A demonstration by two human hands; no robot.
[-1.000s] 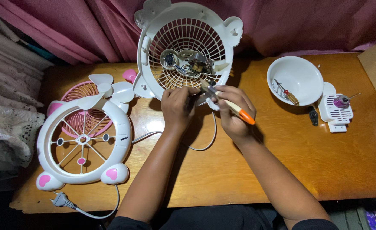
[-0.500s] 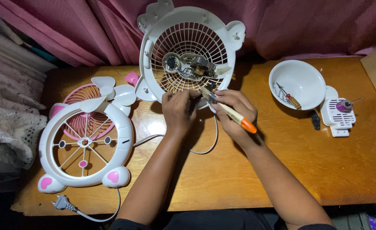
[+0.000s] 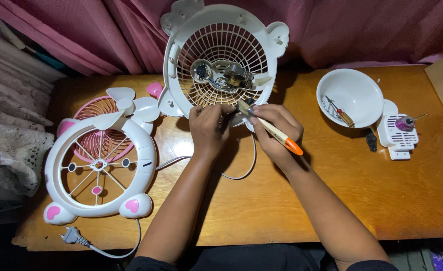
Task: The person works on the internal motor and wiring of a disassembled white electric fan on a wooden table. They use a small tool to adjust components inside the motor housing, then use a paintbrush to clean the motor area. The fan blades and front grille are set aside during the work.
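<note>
A white fan rear housing point(image 3: 221, 55) with a grille stands tilted against the pink curtain, its switch parts and wires exposed in the middle. My left hand point(image 3: 209, 128) pinches a small dark part at the housing's lower rim. My right hand point(image 3: 276, 128) grips a screwdriver point(image 3: 271, 131) with a pale handle and orange end, its tip pointing at the same spot. A white power cord point(image 3: 241, 168) loops from the housing across the table between my forearms.
A white and pink front fan guard point(image 3: 98, 170) lies at the left with white fan blades point(image 3: 126, 108) on a pink grille. A plug point(image 3: 71, 236) rests near the front edge. A white bowl point(image 3: 349, 95) with tools and a white vented cover point(image 3: 397, 133) sit right.
The view shifted slightly. Both hands stay at the housing's lower rim; the screwdriver's handle has tilted a little lower to the right.
</note>
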